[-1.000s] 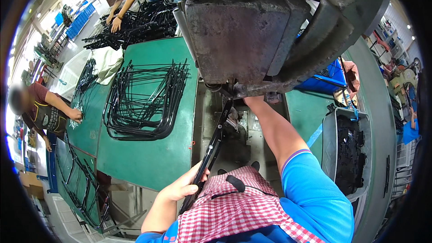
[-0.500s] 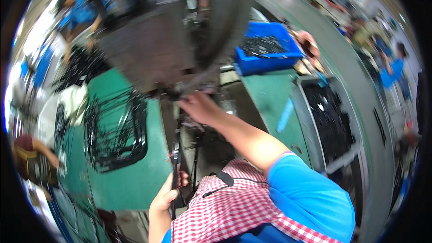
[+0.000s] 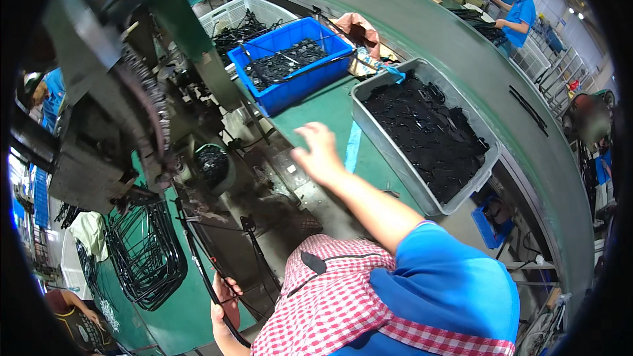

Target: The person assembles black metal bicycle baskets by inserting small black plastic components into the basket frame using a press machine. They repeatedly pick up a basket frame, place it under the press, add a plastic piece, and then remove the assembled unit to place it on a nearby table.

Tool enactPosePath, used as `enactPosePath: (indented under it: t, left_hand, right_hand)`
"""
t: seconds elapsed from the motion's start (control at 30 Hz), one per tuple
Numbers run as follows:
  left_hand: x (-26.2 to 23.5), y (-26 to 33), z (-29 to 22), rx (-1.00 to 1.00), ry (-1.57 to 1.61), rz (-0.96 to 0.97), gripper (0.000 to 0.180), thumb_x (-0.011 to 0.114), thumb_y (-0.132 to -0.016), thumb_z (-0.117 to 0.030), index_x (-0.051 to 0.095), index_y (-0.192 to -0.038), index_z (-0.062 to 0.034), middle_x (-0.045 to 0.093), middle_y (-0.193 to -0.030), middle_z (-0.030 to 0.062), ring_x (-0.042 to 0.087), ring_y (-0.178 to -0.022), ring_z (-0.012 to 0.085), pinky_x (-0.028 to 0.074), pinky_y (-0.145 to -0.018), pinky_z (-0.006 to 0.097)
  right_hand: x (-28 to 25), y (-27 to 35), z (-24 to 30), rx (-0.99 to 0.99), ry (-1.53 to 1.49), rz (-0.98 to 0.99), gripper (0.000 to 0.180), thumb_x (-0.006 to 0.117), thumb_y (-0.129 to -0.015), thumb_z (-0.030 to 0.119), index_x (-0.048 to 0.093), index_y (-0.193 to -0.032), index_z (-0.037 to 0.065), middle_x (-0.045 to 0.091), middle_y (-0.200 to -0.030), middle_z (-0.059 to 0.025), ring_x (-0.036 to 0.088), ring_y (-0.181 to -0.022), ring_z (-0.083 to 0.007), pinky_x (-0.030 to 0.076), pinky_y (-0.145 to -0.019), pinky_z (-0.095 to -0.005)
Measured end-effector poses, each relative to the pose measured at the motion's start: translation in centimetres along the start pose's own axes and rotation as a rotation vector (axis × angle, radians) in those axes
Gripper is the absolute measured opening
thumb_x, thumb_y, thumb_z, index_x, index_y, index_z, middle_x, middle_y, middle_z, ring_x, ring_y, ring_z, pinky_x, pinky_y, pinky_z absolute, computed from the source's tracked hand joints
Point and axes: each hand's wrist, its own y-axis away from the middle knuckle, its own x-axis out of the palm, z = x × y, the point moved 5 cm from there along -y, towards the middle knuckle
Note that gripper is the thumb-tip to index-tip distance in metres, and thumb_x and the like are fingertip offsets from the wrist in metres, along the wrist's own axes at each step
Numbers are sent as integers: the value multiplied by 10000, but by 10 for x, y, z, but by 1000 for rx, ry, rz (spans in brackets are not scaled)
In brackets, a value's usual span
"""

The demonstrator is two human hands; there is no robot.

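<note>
My left hand [image 3: 226, 304] is closed around a long, thin black bar [image 3: 199, 260], low in the view and left of my checked apron. The bar slants up to the lower end of a heavy metal machine [image 3: 92, 168]; whether it touches there I cannot tell. My right hand [image 3: 320, 153] is empty, its fingers apart, over the gap between the machine and the green table. Beyond it stands a blue bin [image 3: 290, 97] of small dark parts. To its right is a grey tub [image 3: 399, 173] full of flat black pieces.
Black rounded frames [image 3: 179, 270] lie stacked on the left green table [image 3: 175, 326]. A round container [image 3: 224, 178] of dark bits sits beside the machine. Behind the blue bin is a white basket [image 3: 227, 8]. A grey conveyor [image 3: 455, 49] curves past; a person [image 3: 517, 20] works beyond it.
My right hand has come away from the machine, moved right and opened. The view has swung right, bringing the blue bin and grey tub closer to the middle. My left hand keeps hold of the bar.
</note>
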Motion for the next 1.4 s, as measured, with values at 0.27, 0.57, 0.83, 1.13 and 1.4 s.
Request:
enactPosePath:
  t: [0.27,0.57,0.83,1.13,1.4]
  left_hand:
    - [53,-14,2,18,-10,-60,1167,671,-621,-670,163,-1485,-72,444,-1084,55,501,-913,168,420,-812,302]
    - [74,-9,-7,0,67,-145,1000,606,-669,-675,299,-1428,-101,490,-1015,19,520,-865,158,439,-790,297]
    - [63,-14,2,4,144,-100,1018,722,-614,-600,320,-1399,-93,481,-1119,57,496,-976,175,386,-882,304]
    - [31,0,-5,-66,68,-90,1171,721,-536,-654,257,-1450,-88,477,-1127,38,486,-975,153,367,-848,281]
    - [-5,7,-17,-115,6,26,1182,665,-599,-700,204,-1483,-66,442,-1188,65,451,-1030,167,355,-907,286]
  right_hand:
    - [-150,22,-266,669,437,241,558,664,-808,280,460,-1292,91,557,-1182,-208,554,-1104,-362,455,-927,-459]
    - [-132,12,-295,627,679,796,588,681,-737,371,531,-1223,76,630,-1153,-150,606,-1065,-321,486,-888,-445]
    - [-168,30,-300,583,792,625,450,629,-780,245,495,-1156,37,636,-1074,-225,613,-1030,-366,489,-868,-472]
    - [-139,33,-285,580,857,490,387,536,-860,207,492,-1214,56,432,-1274,-228,561,-1071,-418,487,-875,-480]
    - [-131,37,-324,702,953,613,286,475,-873,132,686,-1050,54,614,-1157,-203,600,-1083,-344,502,-894,-433]
